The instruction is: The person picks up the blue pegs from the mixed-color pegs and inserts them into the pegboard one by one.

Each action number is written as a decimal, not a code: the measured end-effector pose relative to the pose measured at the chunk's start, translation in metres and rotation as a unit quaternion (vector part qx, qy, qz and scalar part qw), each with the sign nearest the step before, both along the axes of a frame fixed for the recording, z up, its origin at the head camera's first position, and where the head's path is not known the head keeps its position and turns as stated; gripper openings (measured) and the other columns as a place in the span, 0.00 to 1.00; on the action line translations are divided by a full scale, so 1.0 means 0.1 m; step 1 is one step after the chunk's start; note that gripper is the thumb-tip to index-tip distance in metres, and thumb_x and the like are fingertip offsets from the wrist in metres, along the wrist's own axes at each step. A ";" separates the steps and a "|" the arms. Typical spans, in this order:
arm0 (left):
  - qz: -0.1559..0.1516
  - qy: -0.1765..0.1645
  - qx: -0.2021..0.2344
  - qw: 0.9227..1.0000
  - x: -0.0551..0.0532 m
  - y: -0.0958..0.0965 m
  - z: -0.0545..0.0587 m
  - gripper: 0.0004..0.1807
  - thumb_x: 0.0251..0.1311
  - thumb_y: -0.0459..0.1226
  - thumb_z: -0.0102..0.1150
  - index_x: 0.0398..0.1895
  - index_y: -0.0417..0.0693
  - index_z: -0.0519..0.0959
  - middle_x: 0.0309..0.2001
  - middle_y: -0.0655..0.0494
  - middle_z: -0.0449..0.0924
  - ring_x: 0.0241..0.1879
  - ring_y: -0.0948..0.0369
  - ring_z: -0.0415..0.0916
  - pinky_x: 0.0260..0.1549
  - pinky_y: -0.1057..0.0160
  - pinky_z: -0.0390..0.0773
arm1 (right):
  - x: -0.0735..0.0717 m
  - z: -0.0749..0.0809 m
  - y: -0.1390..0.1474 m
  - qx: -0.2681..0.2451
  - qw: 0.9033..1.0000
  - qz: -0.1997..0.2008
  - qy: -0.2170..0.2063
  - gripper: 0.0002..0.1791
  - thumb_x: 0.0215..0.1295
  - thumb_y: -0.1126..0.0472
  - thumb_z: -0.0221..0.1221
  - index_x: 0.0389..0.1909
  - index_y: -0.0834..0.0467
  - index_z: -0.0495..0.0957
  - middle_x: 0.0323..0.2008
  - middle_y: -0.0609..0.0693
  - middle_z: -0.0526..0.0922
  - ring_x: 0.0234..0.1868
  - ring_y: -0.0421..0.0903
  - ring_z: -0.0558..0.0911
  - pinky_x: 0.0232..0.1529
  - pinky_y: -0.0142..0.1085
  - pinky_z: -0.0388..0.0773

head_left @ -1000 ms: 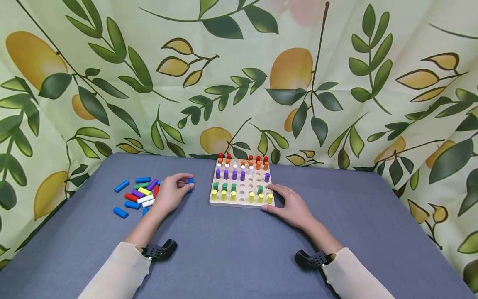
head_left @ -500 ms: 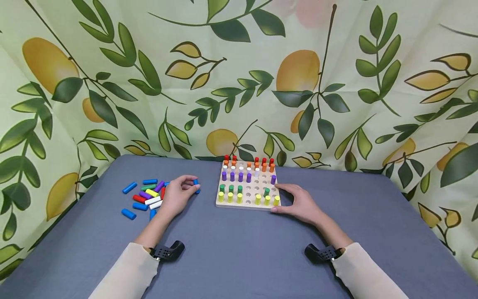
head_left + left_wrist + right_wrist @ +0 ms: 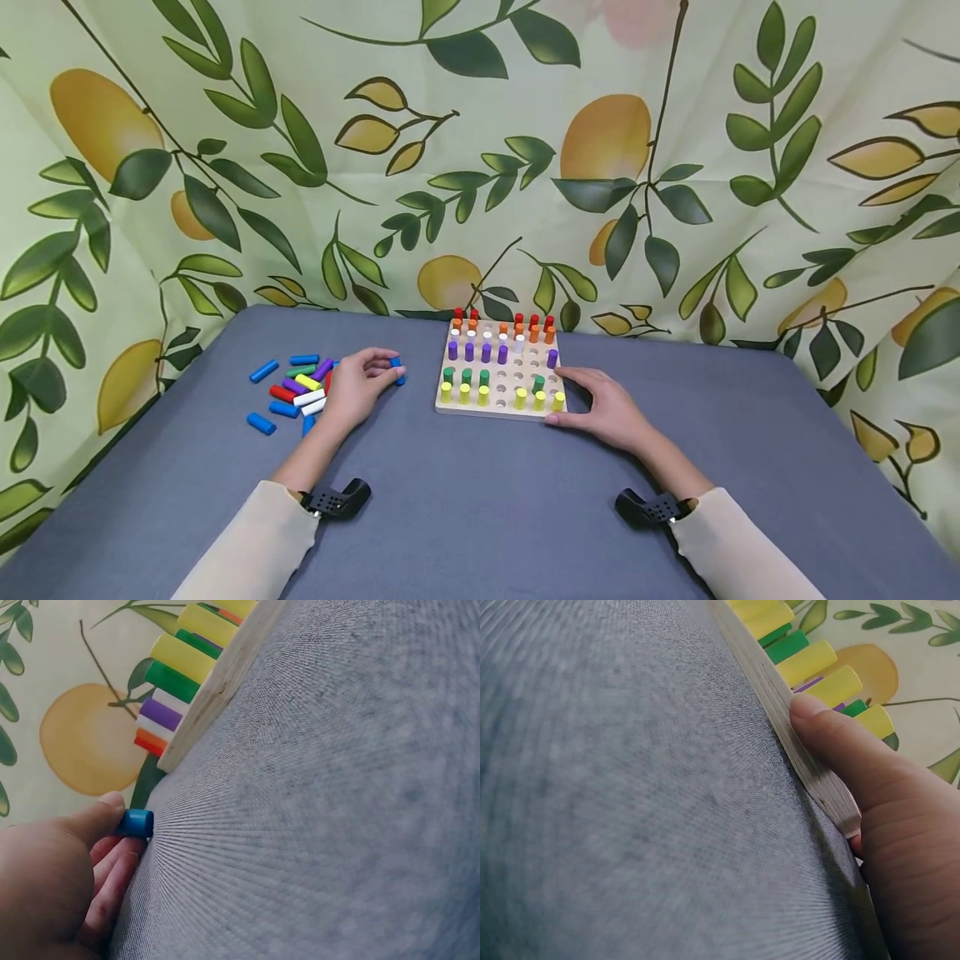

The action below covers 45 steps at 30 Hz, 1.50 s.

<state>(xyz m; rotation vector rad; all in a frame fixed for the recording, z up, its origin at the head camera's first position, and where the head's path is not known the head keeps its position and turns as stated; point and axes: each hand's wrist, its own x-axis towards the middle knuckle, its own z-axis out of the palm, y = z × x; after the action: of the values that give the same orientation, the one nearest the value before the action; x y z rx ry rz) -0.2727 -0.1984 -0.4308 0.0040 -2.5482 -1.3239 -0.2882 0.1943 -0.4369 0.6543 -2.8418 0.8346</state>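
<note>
Left grip (image 3: pixel 357 388): pinching blue peg (image 3: pixel 137 823), left of wooden pegboard (image 3: pixel 491 412) | right grip (image 3: pixel 609 410): clamped on pegboard's right edge | done: rows partly filled | seemingly left: open holes, loose pegs (image 3: pixel 308 398) on counter (image 3: pixel 450 508)

Grey-blue surface (image 3: pixel 480 500), matte, woven texture; far edge runs just behind the wooden pegboard (image 3: pixel 495 412), which lies flat on it. Well left of the pegboard, a loose scatter of pegs on their sides, pointing various ways. Farthest out from the pegboard: two blue pegs (image 3: pixel 261 423), well apart. Closer in, bunched: a green peg (image 3: pixel 301 372), two purple pegs (image 3: pixel 296 386), a yellow peg (image 3: pixel 308 382), a red peg (image 3: pixel 282 392), two white pegs (image 3: pixel 309 397), more blue. Some partly hidden.
</note>
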 end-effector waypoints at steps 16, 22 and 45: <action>0.018 0.001 0.057 0.998 -0.01 0.01 0.03 0.15 0.65 0.40 0.67 0.50 0.40 0.85 0.42 0.42 0.89 0.32 0.64 0.86 0.30 0.75 0.81 | 0.01 0.04 -0.01 -0.002 1.000 0.007 0.008 0.46 0.52 0.36 0.72 0.69 0.51 0.73 0.67 0.55 0.78 0.69 0.59 0.73 0.68 0.62 0.67; 0.019 0.008 0.100 0.995 -0.04 0.07 0.08 0.16 0.65 0.40 0.66 0.50 0.38 0.84 0.41 0.41 0.89 0.32 0.66 0.85 0.32 0.73 0.83 | 0.03 0.03 0.05 0.002 1.000 -0.002 0.009 0.46 0.51 0.35 0.72 0.69 0.51 0.73 0.66 0.55 0.78 0.69 0.59 0.73 0.67 0.63 0.68; 0.009 0.008 0.163 0.987 -0.27 0.52 0.28 0.15 0.63 0.39 0.68 0.50 0.40 0.86 0.43 0.43 0.89 0.37 0.50 0.88 0.40 0.57 0.87 | 0.01 0.02 -0.02 0.003 1.000 -0.004 0.003 0.46 0.51 0.33 0.71 0.69 0.51 0.73 0.66 0.56 0.78 0.69 0.59 0.73 0.67 0.63 0.68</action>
<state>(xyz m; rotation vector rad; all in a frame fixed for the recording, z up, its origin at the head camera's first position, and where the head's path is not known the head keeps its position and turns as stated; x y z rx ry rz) -0.2994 -0.1467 -0.4031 0.0788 -2.2831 -1.7094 -0.2872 0.1923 -0.4349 0.6453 -2.8411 0.8223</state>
